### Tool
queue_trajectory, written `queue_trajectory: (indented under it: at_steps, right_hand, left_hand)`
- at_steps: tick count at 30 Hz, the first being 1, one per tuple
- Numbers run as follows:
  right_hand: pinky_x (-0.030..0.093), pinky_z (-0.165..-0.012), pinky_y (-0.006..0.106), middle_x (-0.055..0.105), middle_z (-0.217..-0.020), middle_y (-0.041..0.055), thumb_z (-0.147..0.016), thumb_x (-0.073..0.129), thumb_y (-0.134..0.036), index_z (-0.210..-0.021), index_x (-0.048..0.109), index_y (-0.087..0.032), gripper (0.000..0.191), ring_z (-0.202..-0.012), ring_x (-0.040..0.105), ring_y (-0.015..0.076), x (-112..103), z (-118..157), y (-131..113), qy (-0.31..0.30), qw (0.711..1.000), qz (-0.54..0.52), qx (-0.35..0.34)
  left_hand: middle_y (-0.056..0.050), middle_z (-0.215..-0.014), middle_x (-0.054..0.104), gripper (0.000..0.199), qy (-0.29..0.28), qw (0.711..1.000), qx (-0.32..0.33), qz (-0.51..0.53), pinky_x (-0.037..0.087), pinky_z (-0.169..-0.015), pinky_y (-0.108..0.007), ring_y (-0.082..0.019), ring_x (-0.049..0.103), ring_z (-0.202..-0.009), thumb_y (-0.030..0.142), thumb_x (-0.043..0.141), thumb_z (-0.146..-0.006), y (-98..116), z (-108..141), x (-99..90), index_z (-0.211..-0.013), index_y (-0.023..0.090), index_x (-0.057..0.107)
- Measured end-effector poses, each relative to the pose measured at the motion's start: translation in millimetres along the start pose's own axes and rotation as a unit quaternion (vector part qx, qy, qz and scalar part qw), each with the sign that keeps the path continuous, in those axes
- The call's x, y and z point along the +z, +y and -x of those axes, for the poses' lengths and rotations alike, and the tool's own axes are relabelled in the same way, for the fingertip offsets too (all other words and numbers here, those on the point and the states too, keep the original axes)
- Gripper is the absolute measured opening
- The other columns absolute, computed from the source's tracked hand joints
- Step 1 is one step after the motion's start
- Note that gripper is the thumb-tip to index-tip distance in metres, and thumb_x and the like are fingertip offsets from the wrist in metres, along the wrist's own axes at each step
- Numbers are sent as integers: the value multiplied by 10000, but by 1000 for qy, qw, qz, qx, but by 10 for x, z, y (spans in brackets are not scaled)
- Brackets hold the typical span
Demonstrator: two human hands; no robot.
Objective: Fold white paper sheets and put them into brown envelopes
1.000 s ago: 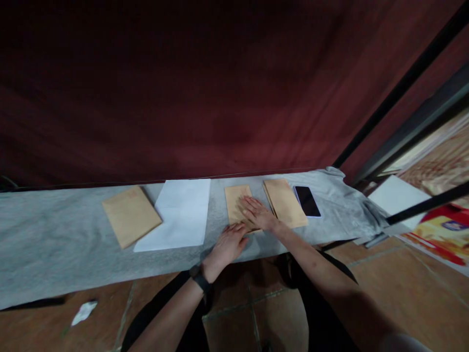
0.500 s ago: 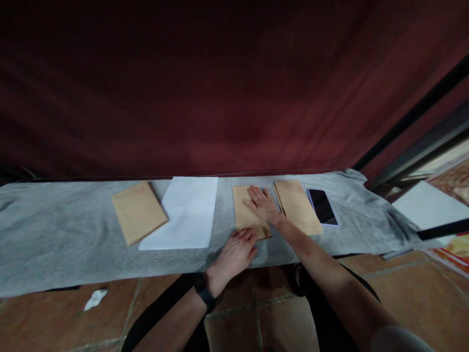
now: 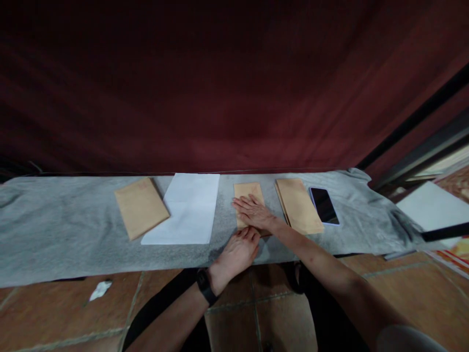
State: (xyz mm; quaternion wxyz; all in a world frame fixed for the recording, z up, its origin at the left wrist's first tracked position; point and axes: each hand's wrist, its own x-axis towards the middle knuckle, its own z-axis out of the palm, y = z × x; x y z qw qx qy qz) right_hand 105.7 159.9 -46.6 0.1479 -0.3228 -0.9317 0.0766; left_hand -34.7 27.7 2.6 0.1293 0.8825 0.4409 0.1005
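Observation:
A brown paper envelope [image 3: 249, 189] lies in front of me on the grey cloth, its lower part mostly covered by my hands. My right hand [image 3: 253, 212] is flat across its middle, fingers stretched out toward the left edge. At the near edge rests my left hand [image 3: 239, 250], a dark band on its wrist; its fingers lie on the paper just below the right hand. To the right is a stack of brown envelopes [image 3: 298, 205]. White paper sheets [image 3: 192, 208] lie to the left, with a thicker pile of brown envelopes [image 3: 142, 208] overlapping their edge.
A phone [image 3: 324, 206] lies right of the stack. Grey cloth [image 3: 73, 220] covers the narrow bench, backed by a dark red curtain [image 3: 234, 98]. A crumpled white scrap [image 3: 100, 290] is on the tiled floor. A white board [image 3: 436, 208] stands at far right.
My right hand has slid left and toward me across the envelope, its fingers now pointing left. My left hand stays at the near edge. The camera view has shifted slightly.

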Motion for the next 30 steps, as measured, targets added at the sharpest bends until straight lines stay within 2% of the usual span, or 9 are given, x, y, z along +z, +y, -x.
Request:
queue_trajectory:
  at_steps: [4, 10, 15, 21, 26, 30]
  right_hand:
    - [202, -1282, 419, 383, -1601, -54, -1087, 300, -398, -1526, 408, -328, 458, -1500, 322, 140, -22, 81, -46, -32, 998, -49, -15]
    - [219, -1281, 402, 423, -1575, -67, -1099, 264, -383, -1478, 475, -336, 436, -1488, 334, 97, -134, 257, -167, -89, 987, -132, 0]
    - [266, -1265, 388, 523, -1510, -77, -1100, 202, -432, -1426, 539, -358, 474, -1445, 410, 87, -251, 439, -289, -82, 978, -192, 11]
    - [371, -1199, 351, 571, -1475, -45, -1070, 144, -551, -1477, 487, -343, 571, -1397, 480, 126, -433, 691, -379, -82, 955, -277, 68]
    - [240, -1260, 412, 395, -1610, 16, -1033, 260, -636, -1558, 358, -309, 627, -1502, 328, 187, -465, 875, -415, -70, 914, -387, 105]
    - [167, -1278, 390, 358, -1630, 32, -1029, 324, -625, -1554, 384, -273, 635, -1529, 260, 211, -453, 1028, -423, -42, 896, -418, 146]
  left_hand:
    - [-125, -1207, 668, 223, -3, 1000, 0, 4, 466, -1015, -413, -265, 614, -1154, 224, 518, -963, -9, 9, -21, -1171, 182, 588]
    - [-136, -1243, 672, 234, -13, 1000, -9, 8, 482, -1008, -421, -280, 623, -1172, 226, 558, -950, -29, 39, -37, -1172, 175, 610]
    - [-149, -1280, 664, 278, -4, 1000, -11, 9, 478, -1030, -434, -287, 615, -1208, 227, 560, -954, -69, 70, 5, -1218, 155, 608]
    - [-150, -1327, 651, 287, -4, 1000, 0, 10, 478, -1043, -431, -280, 608, -1237, 243, 535, -979, -107, 86, 20, -1241, 156, 614]
    - [-122, -1322, 664, 255, -2, 1000, 17, 7, 477, -1056, -413, -253, 620, -1224, 237, 516, -993, -140, 81, -3, -1209, 175, 637]
    - [-91, -1378, 635, 311, 5, 999, 34, 29, 434, -1114, -363, -209, 585, -1276, 189, 477, -1008, -135, 67, -70, -1292, 177, 602]
